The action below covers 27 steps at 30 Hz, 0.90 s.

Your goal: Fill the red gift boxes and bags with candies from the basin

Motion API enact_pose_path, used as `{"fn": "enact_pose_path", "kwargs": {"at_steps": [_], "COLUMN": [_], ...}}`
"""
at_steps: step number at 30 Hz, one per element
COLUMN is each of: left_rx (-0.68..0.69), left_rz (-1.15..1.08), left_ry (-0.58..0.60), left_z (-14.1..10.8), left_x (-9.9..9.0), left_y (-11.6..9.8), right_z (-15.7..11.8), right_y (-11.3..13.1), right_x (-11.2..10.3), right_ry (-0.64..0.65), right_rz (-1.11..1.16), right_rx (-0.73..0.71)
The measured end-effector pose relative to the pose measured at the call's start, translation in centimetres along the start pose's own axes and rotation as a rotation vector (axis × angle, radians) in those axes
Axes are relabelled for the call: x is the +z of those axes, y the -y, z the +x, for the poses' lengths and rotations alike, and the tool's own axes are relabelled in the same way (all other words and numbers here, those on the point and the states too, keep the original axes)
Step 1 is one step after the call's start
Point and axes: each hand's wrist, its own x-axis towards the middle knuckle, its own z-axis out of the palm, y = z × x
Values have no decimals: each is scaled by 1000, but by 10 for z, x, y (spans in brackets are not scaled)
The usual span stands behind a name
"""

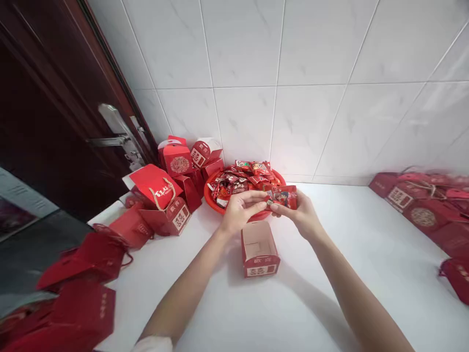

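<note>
Over the front edge of a red basin [208, 199] heaped with wrapped sweets [238, 181], both my hands hold small red printed candy packets [286, 196]. My left hand [240, 211] pinches the left end between thumb and fingers. At the right end, my right hand [302, 215] is closed with its thumb along the lower edge. The packets overlap, so I cannot tell exactly how many there are. Just below my hands, an open red gift box [260, 266] with gold-white characters stands upright on the white table; its visible inside is bare cardboard.
Several red gift boxes [179, 215] and bags crowd the table's left side, up to the tiled wall [242, 117]. More closed red boxes [421, 210] are stacked at the right, with a dark red pouch [456, 276] near them. A dark door with a metal handle [117, 139] is at the left.
</note>
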Motion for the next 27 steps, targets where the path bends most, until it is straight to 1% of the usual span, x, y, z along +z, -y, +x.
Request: {"fn": "enact_pose_path", "kwargs": {"at_steps": [3, 5, 6, 7, 8, 9, 11, 14, 17, 19, 21, 25, 27], "left_rx": [76, 155, 205, 222, 217, 202, 188, 218, 212, 201, 217, 306, 329], "left_rz": [18, 95, 166, 251, 336, 430, 622, 843, 927, 943, 951, 899, 845], "left_ry": [-95, -226, -318, -383, -439, -468, -454, -332, -213, -179, -195, -341, -392], "left_z": [9, 17, 20, 24, 26, 29, 31, 32, 34, 35, 37, 37, 36], "left_x": [-17, -35, -45, -56, -65, -74, -86, -89, -84, -81, -81, -85, -87], "left_y": [-2, 2, 6, 10, 14, 19, 27, 36, 43, 46, 46, 41, 39], "right_z": [2, 2, 3, 3, 3, 3, 4, 4, 3, 3, 3, 3, 3], "right_y": [1, 3, 4, 5, 6, 7, 7, 6, 5, 4, 4, 5, 5], "right_x": [-1, -3, -4, -6, -7, -8, -9, -7, -6, -5, -5, -5, -4], "right_ry": [-35, -73, -96, -115, -130, -141, -147, -133, -117, -111, -106, -101, -98], "right_rz": [-9, -17, -22, -24, -24, -24, -24, -29, -28, -28, -31, -35, -36], "right_rx": [-9, -20, -25, -28, -29, -28, -24, -23, -14, -6, -2, 11, 17]}}
